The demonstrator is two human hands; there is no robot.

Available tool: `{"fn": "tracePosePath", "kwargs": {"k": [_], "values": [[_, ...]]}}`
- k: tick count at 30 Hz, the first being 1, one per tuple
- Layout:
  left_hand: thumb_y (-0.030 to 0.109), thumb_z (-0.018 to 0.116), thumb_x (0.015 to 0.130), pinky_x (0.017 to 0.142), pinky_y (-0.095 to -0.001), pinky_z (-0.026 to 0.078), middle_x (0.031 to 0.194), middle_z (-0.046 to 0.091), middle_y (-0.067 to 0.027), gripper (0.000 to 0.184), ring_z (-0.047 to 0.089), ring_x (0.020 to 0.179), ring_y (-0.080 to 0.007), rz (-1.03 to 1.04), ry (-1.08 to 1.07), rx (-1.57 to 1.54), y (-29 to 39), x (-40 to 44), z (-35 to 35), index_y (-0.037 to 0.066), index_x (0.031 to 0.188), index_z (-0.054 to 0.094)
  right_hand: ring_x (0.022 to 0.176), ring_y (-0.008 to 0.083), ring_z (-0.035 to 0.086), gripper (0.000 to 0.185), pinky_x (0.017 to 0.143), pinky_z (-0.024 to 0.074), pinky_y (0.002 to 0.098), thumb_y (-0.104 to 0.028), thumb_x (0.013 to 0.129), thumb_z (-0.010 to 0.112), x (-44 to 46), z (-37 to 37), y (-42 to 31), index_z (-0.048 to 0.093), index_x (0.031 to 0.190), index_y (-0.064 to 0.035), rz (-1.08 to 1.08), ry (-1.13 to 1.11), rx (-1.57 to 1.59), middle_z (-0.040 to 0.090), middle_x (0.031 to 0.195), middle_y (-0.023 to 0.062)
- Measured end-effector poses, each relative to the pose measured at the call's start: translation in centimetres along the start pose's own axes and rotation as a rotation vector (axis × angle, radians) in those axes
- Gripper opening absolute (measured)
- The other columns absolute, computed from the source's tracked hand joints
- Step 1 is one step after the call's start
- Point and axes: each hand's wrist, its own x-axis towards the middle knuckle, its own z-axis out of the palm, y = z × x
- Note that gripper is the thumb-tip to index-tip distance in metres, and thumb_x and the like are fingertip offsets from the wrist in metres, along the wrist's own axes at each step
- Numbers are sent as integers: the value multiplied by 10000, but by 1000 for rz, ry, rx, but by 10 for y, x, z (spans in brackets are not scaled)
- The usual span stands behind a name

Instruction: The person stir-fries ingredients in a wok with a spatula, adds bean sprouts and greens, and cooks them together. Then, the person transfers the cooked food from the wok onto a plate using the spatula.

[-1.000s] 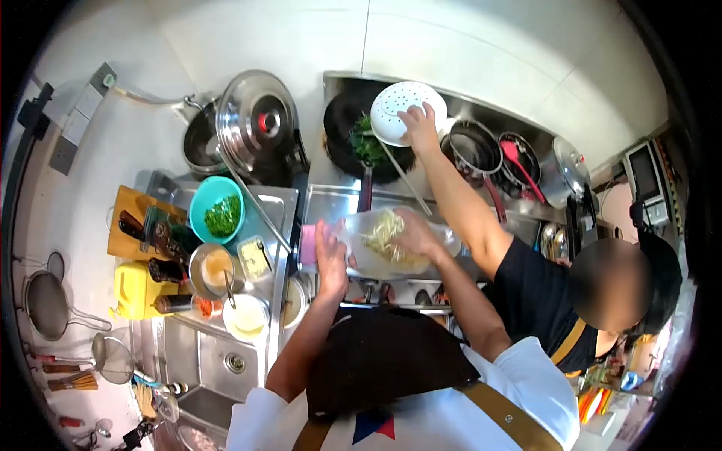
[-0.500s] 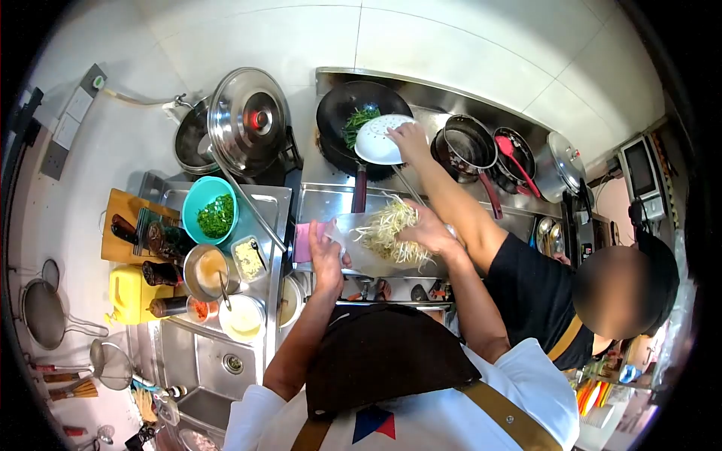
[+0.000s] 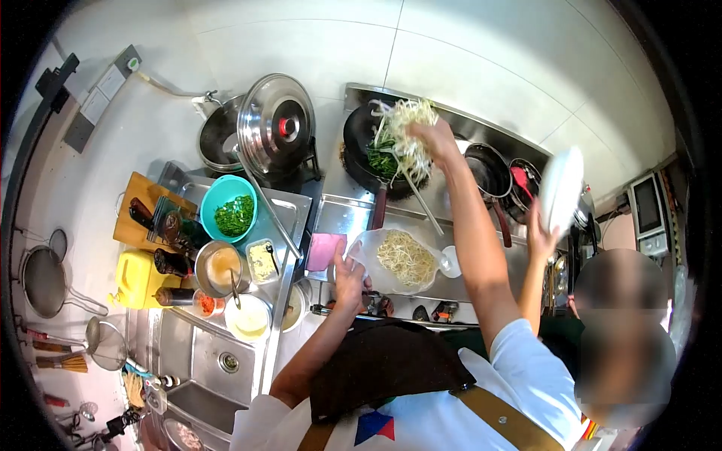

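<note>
My right hand (image 3: 434, 141) is closed around a big bunch of bean sprouts (image 3: 410, 124), held above the black wok (image 3: 359, 129). Chopped green vegetable (image 3: 382, 156) lies in the wok, partly covered by the dangling sprouts. My left hand (image 3: 350, 278) grips the left end of a translucent plastic container (image 3: 366, 261), where a pile of bean sprouts (image 3: 406, 257) remains. Just beside that hand lies a pink cloth (image 3: 326, 252). A metal utensil handle (image 3: 426, 207) slants out of the wok toward me.
At right, a co-worker's hand (image 3: 540, 237) holds up a white dish (image 3: 562, 192). Dark pans (image 3: 489, 171) stand right of the wok. To the left are a large steel lid (image 3: 277, 124), a teal bowl of chopped greens (image 3: 214, 194), a steel bowl (image 3: 210, 263) and a sink (image 3: 199, 338).
My right hand has carried a bunch of sprouts from the container up over the wok. The co-worker's hand has moved the white dish from the wok to the right.
</note>
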Motion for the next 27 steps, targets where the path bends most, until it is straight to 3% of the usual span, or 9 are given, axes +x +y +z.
{"fn": "tracePosePath", "kwargs": {"k": [5, 7, 10, 14, 17, 19, 22, 23, 27], "values": [[-33, 467, 906, 481, -234, 444, 1545, 382, -141, 793, 553, 683, -130, 15, -19, 66, 2, -11, 6, 191, 1581, 116, 1012, 307, 666, 884, 883, 543, 399, -156, 822, 771, 113, -14, 62, 274, 1541, -27, 65, -51, -374, 676, 1170, 178], [-44, 456, 904, 475, -224, 440, 1549, 377, -148, 795, 555, 686, -123, 30, -30, 77, 4, -11, 10, 187, 1582, 110, 930, 265, 667, 803, 783, 543, 369, -197, 846, 747, 106, -23, 60, 354, 1534, -69, 91, -12, -496, 679, 1171, 141], [-96, 433, 909, 448, -192, 423, 1533, 405, -144, 803, 539, 636, -84, 42, -30, 44, 5, -14, 16, 185, 1583, 100, 835, 205, 649, 565, 723, 526, 347, -184, 861, 713, 75, -38, 68, 560, 1383, -33, -15, 93, -245, 701, 1096, 133], [-98, 427, 914, 440, -189, 415, 1533, 406, -156, 798, 534, 618, -83, 69, -57, 79, 13, -11, 27, 166, 1582, 78, 611, 111, 622, 126, 549, 504, 278, -98, 865, 610, -48, -39, 95, 716, 869, -32, -168, -245, -103, 689, 741, 42], [-53, 452, 946, 444, -206, 408, 1504, 444, -155, 772, 511, 584, -84, 63, -116, 104, 14, -14, 31, 188, 1585, 91, 760, 193, 706, 166, 699, 572, 377, -142, 830, 610, -141, -3, 145, 733, 880, -42, 26, -607, -510, 700, 726, 106], [-59, 448, 950, 440, -211, 393, 1457, 502, -148, 772, 477, 550, -70, 40, -164, 77, 24, -25, 46, 205, 1589, 105, 995, 300, 692, 356, 860, 551, 426, -203, 780, 720, -145, 21, 232, 709, 1109, -68, 93, -722, -849, 714, 1007, 203], [-82, 417, 939, 404, -202, 354, 1458, 503, -152, 792, 464, 534, -61, -45, -233, 188, 28, -36, 54, 216, 1588, 75, 1153, 361, 607, 643, 1009, 484, 432, -227, 748, 735, -171, 24, 288, 560, 1348, -74, -372, -378, -1253, 590, 1309, 248], [-85, 421, 934, 401, -203, 343, 1465, 499, -151, 802, 448, 519, -56, -53, -259, 175, 29, -38, 56, 234, 1588, 83, 1316, 363, 485, 871, 1105, 408, 418, -180, 733, 762, -171, 21, 289, 355, 1490, -44, -146, -677, -1249, 419, 1491, 242], [-84, 440, 918, 398, -202, 345, 1493, 469, -156, 817, 447, 502, -62, -32, -226, 178, 19, -36, 57, 225, 1588, 88, 1305, 366, 509, 793, 1106, 414, 417, -66, 733, 741, -157, 10, 359, 403, 1448, -3, -426, -580, -760, 511, 1410, 233]]}}
